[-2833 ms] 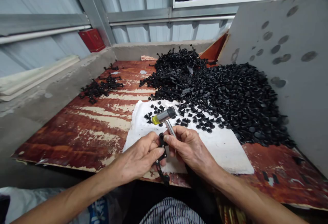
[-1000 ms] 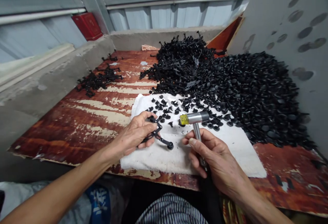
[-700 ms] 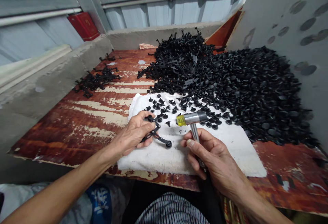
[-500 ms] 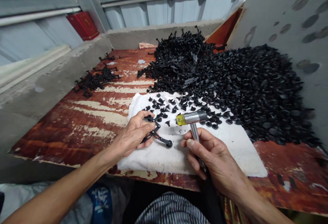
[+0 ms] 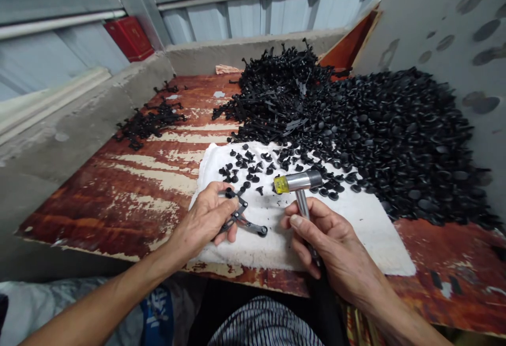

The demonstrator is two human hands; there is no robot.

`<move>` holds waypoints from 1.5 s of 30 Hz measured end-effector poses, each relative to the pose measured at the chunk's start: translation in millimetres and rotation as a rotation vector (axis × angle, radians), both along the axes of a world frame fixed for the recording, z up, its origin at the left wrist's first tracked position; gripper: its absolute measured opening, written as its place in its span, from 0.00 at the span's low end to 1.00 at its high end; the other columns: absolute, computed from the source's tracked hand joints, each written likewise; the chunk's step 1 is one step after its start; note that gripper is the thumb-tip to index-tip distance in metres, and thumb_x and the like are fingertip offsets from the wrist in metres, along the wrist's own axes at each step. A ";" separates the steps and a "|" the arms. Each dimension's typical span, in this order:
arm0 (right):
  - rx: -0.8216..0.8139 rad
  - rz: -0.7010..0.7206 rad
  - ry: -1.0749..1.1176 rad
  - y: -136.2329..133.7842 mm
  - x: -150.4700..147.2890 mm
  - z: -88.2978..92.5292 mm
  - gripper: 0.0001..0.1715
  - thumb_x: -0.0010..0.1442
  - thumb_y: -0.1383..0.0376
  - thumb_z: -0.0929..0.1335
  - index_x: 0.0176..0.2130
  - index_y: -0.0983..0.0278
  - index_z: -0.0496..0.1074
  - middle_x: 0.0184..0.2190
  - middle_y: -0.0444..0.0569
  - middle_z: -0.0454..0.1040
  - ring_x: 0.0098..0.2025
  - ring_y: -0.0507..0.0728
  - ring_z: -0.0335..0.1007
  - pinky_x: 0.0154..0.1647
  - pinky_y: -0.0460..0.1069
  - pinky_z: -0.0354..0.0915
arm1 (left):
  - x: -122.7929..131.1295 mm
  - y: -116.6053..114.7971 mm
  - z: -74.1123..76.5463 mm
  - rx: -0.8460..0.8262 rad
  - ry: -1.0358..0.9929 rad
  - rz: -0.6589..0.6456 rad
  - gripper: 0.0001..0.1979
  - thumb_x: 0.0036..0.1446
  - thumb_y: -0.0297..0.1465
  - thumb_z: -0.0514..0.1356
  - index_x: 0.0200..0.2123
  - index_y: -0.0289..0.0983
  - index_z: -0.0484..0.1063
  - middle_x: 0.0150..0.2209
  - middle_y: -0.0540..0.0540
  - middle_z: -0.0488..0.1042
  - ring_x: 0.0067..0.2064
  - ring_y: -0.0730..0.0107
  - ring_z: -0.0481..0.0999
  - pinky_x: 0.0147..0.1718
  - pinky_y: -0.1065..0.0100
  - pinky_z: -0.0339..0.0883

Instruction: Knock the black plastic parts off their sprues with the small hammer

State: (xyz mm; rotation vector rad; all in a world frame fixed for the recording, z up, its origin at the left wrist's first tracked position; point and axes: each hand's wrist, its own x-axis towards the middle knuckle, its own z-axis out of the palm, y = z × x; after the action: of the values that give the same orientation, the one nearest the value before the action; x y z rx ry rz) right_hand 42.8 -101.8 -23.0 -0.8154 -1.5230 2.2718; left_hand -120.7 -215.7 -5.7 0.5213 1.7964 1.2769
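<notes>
My left hand (image 5: pixel 205 219) pinches a black plastic sprue (image 5: pixel 245 223) and holds it flat on the white cloth (image 5: pixel 356 240); a round part still sits at the sprue's right tip. My right hand (image 5: pixel 328 240) is closed round the metal handle of a small hammer (image 5: pixel 298 182) with a steel head and a yellow face. The hammer head hovers just right of and above the sprue. Several loose black caps (image 5: pixel 253 166) lie on the cloth behind both hands.
A big heap of black caps (image 5: pixel 399 135) fills the right side of the worn red board (image 5: pixel 130 193), with tangled sprues (image 5: pixel 276 93) behind it. A smaller sprue pile (image 5: pixel 148 122) lies far left. A grey panel (image 5: pixel 443 24) stands at right, a concrete ledge (image 5: pixel 59 145) at left.
Both hands first held the sprue together near the board's front edge. My left hand then laid it on the cloth and has since slid it slightly toward me; the hammer stays raised.
</notes>
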 end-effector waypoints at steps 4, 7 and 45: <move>-0.016 0.002 0.028 -0.1 0.9 -0.2 0.19 0.53 0.52 0.72 0.37 0.63 0.69 0.27 0.42 0.72 0.13 0.42 0.51 0.09 0.39 0.51 | -0.8 2.3 -2.3 0.039 -0.016 0.008 0.29 0.48 0.46 0.62 0.46 0.36 0.55 0.12 0.53 0.69 0.09 0.79 0.55 0.10 0.78 0.44; -0.031 0.004 0.050 0.3 1.4 -1.6 0.18 0.54 0.52 0.73 0.36 0.62 0.69 0.27 0.41 0.71 0.14 0.42 0.52 0.09 0.39 0.51 | 0.0 5.8 -4.5 0.076 -0.040 0.029 0.27 0.48 0.45 0.63 0.44 0.38 0.57 0.14 0.54 0.70 0.09 0.79 0.55 0.09 0.78 0.42; -0.073 0.034 0.097 2.1 3.1 -1.6 0.17 0.55 0.53 0.72 0.37 0.62 0.69 0.27 0.39 0.69 0.13 0.41 0.52 0.09 0.38 0.50 | -1.4 15.8 4.7 0.071 -0.174 0.213 0.23 0.41 0.34 0.69 0.38 0.37 0.61 0.19 0.51 0.74 0.10 0.80 0.61 0.07 0.82 0.42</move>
State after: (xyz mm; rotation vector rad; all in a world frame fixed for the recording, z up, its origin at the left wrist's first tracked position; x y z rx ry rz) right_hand 45.9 -99.7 -24.6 -0.6928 -1.4295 2.3669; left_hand -122.1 -199.9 -1.0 0.2525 1.6989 1.4879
